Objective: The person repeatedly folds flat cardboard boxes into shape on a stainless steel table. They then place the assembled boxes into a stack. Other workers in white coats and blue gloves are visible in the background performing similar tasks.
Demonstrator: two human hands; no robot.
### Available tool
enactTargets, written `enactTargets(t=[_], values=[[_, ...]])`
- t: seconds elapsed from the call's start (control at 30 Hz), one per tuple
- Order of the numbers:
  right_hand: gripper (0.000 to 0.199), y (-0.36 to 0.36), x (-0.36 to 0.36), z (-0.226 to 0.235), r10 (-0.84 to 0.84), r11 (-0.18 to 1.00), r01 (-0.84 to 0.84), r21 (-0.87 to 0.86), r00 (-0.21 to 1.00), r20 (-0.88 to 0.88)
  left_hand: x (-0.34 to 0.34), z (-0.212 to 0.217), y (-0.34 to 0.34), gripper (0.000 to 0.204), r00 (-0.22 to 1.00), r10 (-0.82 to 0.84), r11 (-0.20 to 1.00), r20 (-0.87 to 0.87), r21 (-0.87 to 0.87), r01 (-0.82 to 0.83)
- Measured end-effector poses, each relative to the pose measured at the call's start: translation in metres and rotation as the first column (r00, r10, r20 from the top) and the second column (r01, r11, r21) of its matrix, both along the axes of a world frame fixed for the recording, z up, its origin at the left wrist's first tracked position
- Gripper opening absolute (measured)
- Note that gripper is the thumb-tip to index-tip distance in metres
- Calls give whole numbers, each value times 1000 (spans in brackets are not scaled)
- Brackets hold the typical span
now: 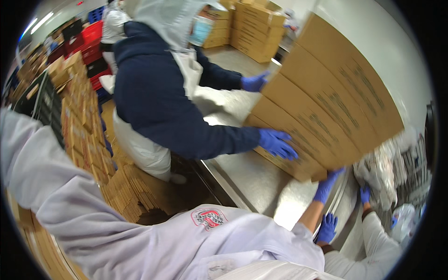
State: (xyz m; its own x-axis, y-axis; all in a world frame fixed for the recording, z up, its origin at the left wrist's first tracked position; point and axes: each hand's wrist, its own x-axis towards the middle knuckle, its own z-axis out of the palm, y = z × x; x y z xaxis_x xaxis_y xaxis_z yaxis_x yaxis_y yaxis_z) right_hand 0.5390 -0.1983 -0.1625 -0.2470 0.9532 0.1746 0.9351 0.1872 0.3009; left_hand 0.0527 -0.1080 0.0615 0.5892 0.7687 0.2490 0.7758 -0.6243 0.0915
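A tall stack of brown cardboard boxes [326,102] leans tilted over the metal table [224,175]. My right hand [328,185], in a blue glove, grips the stack's lower corner; its fingertips are partly hidden by the cardboard. My left arm, in a pale lavender sleeve [70,186], reaches out past the left edge, so that hand is out of sight. Across from me, a co-worker in a dark blue top [158,93] has one gloved hand [279,143] flat against the stack's side and the other [254,82] at its far edge.
Another person's gloved hands [328,227] rest by the table at the lower right, near clear plastic bags [380,172] and a rack [417,161]. More boxes [256,30] stand at the back. Flattened cardboard [130,189] and piled cartons [84,112] line the left, beside red crates [88,44].
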Motion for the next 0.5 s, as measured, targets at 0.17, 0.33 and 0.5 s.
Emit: enactTargets(t=[0.17,0.33,0.5], values=[[78,196,-203,52,109,975,-78,209,-653,-749,-28,14,1,36,999,36,999,0,30,-36],[79,250,-286,70,-13,931,-327,160,-468,-883,-59,64,-4,36,995,71,984,72,155,-82],[93,297,-309,101,-60,926,-373,51,-279,-958,-91,156,-16,36,958,79,894,276,405,-190]])
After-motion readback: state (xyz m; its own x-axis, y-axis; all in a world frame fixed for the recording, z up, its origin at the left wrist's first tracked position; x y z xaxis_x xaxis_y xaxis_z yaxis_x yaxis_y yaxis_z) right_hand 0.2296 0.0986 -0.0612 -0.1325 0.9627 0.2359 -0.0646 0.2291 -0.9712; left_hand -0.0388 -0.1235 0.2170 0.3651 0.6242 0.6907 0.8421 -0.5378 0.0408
